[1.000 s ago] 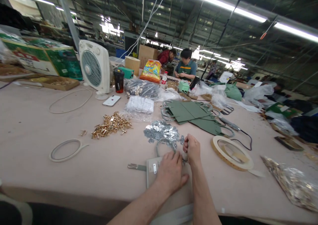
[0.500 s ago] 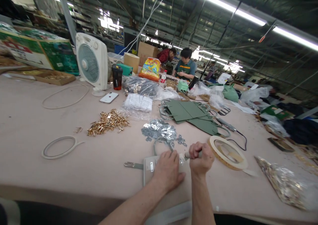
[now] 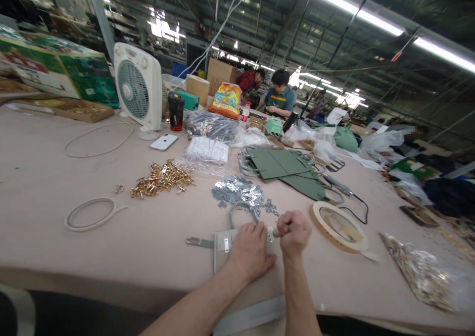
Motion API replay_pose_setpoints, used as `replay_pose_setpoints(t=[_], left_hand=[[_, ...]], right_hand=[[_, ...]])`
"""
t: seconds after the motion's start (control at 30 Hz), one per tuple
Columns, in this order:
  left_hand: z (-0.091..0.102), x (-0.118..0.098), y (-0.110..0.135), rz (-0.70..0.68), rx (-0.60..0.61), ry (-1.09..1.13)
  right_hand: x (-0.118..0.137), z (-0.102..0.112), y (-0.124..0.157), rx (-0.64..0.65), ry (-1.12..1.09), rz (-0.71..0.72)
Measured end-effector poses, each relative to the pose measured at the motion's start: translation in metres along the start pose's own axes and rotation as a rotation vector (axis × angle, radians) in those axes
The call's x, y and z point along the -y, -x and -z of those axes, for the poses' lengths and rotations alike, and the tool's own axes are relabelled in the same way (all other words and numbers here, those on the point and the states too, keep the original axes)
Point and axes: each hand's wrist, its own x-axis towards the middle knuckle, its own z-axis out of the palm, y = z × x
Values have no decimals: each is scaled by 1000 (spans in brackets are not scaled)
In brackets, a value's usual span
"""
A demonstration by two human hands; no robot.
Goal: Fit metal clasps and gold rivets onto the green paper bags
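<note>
My left hand [image 3: 250,251] lies flat on a pale panel [image 3: 221,257], pressing it to the table. A grey cord handle [image 3: 241,208] loops from the panel's top edge, and a green strap [image 3: 205,246] sticks out at its left. Small metal plates [image 3: 226,245] show on the panel on both sides of my left hand. My right hand [image 3: 296,233] is a fist above the panel's upper right, closed round a tool with a blunt, light grey end [image 3: 276,232]. Most of the tool is hidden in the fist. Beyond the panel lies a pile of flat silver metal plates [image 3: 237,191].
Brass-coloured fasteners [image 3: 163,179] lie heaped at left, near a tape ring [image 3: 91,215]. Green panels [image 3: 282,165] are stacked behind. A tape roll [image 3: 339,227] and a bag of metal parts [image 3: 419,271] sit at right. A fan [image 3: 137,86], phone [image 3: 164,142] and co-workers [image 3: 280,96] are farther back.
My right fist has shifted slightly left with the tool, uncovering a metal plate at the panel's upper right. My left hand stays on the panel.
</note>
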Motion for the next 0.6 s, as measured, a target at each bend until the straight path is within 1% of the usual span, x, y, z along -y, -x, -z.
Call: replay_pose_setpoints(t=[0.07, 0.1, 0.13, 0.2, 0.3, 0.4, 0.5, 0.6], left_hand=[[0, 0, 0, -1, -7, 3], [0, 1, 0, 0, -12, 3], [0, 1, 0, 1, -18, 3], [-2, 1, 1, 3, -28, 8], [-6, 1, 3, 4, -37, 23], [-5, 2, 4, 6, -33, 47], [5, 10, 3, -42, 13, 94], [24, 28, 3, -111, 101, 154]], right_hand=[[-11, 4, 7, 34, 59, -134], [-16, 7, 11, 27, 57, -176], [-18, 10, 14, -2, 28, -188], [-18, 16, 22, -104, -75, -161], [-11, 24, 33, -246, -246, -124], [-8, 27, 41, -311, -304, -138], [-10, 26, 44, -317, -265, -152], [-11, 24, 44, -289, -221, -150]])
